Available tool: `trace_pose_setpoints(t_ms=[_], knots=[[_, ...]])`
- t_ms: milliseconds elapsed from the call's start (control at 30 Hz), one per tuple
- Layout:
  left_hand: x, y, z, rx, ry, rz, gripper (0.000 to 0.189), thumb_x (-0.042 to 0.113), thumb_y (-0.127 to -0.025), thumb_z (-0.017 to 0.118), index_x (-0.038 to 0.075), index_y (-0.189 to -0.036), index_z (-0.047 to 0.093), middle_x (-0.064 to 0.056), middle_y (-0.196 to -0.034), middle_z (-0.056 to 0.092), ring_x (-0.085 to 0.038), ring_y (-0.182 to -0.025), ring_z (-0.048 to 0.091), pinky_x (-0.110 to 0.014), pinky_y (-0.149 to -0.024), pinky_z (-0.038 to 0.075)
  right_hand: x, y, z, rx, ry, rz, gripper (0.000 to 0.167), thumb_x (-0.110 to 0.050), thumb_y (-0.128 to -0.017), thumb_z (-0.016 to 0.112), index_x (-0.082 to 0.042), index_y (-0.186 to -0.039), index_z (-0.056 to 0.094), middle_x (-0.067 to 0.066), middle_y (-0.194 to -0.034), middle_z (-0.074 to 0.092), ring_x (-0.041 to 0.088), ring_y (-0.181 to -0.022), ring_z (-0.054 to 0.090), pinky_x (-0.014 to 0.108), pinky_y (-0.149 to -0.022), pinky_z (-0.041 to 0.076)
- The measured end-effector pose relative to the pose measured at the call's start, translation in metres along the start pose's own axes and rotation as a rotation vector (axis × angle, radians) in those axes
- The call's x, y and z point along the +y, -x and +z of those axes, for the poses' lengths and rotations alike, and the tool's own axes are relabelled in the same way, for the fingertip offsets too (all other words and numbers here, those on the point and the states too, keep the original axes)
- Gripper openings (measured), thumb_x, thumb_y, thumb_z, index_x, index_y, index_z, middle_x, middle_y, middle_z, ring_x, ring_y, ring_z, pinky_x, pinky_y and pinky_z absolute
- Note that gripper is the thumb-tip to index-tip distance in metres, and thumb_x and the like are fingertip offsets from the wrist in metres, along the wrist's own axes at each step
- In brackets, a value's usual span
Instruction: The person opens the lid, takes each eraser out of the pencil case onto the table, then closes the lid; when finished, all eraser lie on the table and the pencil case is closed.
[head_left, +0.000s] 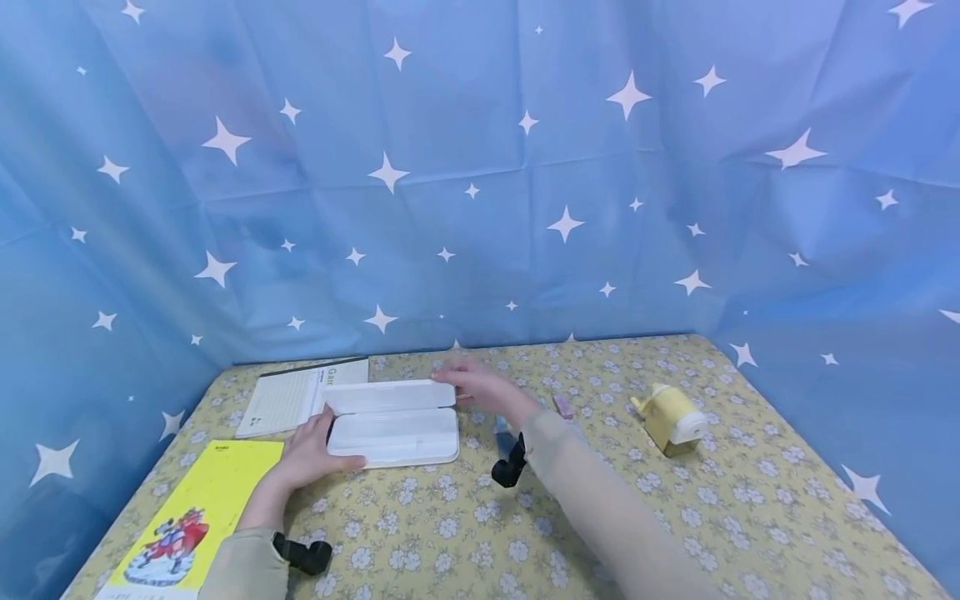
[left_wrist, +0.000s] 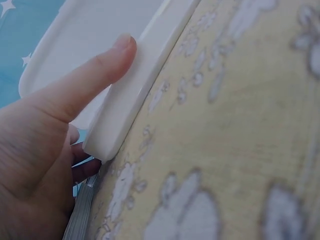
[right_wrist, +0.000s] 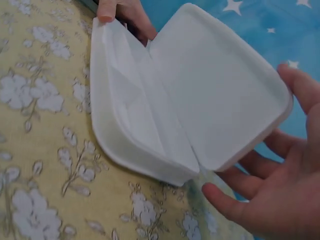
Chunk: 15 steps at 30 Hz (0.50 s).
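A white pencil case [head_left: 393, 437] lies on the flowered cloth with its lid [head_left: 393, 397] raised at the back. Its inside looks bare in the right wrist view. My left hand [head_left: 307, 454] grips the left end, the thumb [left_wrist: 112, 57] over the front rim and the fingers partly hidden behind that end. At the opposite end, my right hand [head_left: 483, 390] holds the lid's edge. One fingertip [right_wrist: 287, 70] touches the lid's outer rim, while other fingers pass behind it.
Left of the case lie a lined notebook [head_left: 281, 404] and a yellow-covered book [head_left: 202, 492]. A pink eraser [head_left: 562, 407] and a yellow and white pencil sharpener [head_left: 670, 417] are on the right. Something blue [head_left: 504, 437] shows partly beneath my right wrist. A starred blue curtain [head_left: 480, 208] hangs behind.
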<state>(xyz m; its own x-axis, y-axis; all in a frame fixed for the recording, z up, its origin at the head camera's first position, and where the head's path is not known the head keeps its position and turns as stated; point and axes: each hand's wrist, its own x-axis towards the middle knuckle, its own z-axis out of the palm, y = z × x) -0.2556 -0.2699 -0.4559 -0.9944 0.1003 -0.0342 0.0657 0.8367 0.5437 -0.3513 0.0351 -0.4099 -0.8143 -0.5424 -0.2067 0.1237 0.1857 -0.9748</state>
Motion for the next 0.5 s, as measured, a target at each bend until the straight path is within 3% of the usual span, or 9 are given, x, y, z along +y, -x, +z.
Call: trace_pose_setpoints(t_ms=[67,200,300,333,400,500], knots=[[-0.002,0.000,0.000,0.019,0.010,0.017,0.115,0.056,-0.073,0.078,-0.009,-0.148,0.021,-0.033,-0.144,0.031,-0.052,-0.129,0.029,-0.066,-0.103,0.022,0.002,0.003,-0.001,-0.036,0.053,0.007,0.053,-0.037,-0.094,0.064,-0.009,-0.137,0.053,0.009,-0.136,0.052,0.031,-0.126,0.048,0.048,-0.105,0.037],[-0.007,-0.001,-0.004,0.003,0.180,0.072,0.106,0.045,-0.081,0.077,0.000,-0.153,0.013,-0.030,-0.139,0.040,-0.046,-0.127,0.038,-0.059,-0.101,0.034,0.007,0.007,-0.004,-0.099,0.231,-0.008,0.050,-0.042,-0.094,0.063,-0.014,-0.135,0.057,0.005,-0.137,0.053,0.028,-0.129,0.046,0.047,-0.103,0.040],[-0.011,0.000,-0.008,-0.058,0.383,0.105,0.107,0.032,-0.087,0.073,0.009,-0.156,-0.005,-0.031,-0.152,0.019,-0.048,-0.138,0.022,-0.060,-0.107,0.028,0.008,0.009,-0.004,-0.141,0.349,-0.020,0.051,-0.043,-0.094,0.062,-0.015,-0.136,0.057,0.003,-0.136,0.054,0.026,-0.127,0.048,0.046,-0.100,0.043],[-0.012,0.000,-0.009,-0.078,0.426,0.117,0.103,0.028,-0.089,0.071,0.011,-0.156,-0.005,-0.032,-0.154,0.012,-0.049,-0.140,0.016,-0.062,-0.107,0.025,0.008,0.010,-0.003,-0.154,0.376,-0.021,0.052,-0.042,-0.094,0.062,-0.015,-0.138,0.056,0.003,-0.137,0.054,0.026,-0.127,0.048,0.045,-0.099,0.043],[-0.013,0.002,-0.012,-0.110,0.490,0.124,0.094,0.025,-0.093,0.067,0.013,-0.157,-0.001,-0.032,-0.154,0.013,-0.051,-0.138,0.019,-0.064,-0.106,0.026,0.008,0.011,-0.002,-0.176,0.418,-0.029,0.055,-0.040,-0.093,0.064,-0.013,-0.140,0.053,0.003,-0.139,0.053,0.027,-0.129,0.046,0.045,-0.100,0.043],[-0.011,0.004,-0.015,-0.122,0.487,0.106,0.079,0.028,-0.097,0.061,0.012,-0.157,0.013,-0.028,-0.154,0.019,-0.050,-0.136,0.027,-0.064,-0.102,0.032,0.008,0.014,0.000,-0.184,0.473,-0.046,0.058,-0.039,-0.091,0.068,-0.014,-0.141,0.052,0.003,-0.143,0.048,0.027,-0.133,0.042,0.044,-0.103,0.040]])
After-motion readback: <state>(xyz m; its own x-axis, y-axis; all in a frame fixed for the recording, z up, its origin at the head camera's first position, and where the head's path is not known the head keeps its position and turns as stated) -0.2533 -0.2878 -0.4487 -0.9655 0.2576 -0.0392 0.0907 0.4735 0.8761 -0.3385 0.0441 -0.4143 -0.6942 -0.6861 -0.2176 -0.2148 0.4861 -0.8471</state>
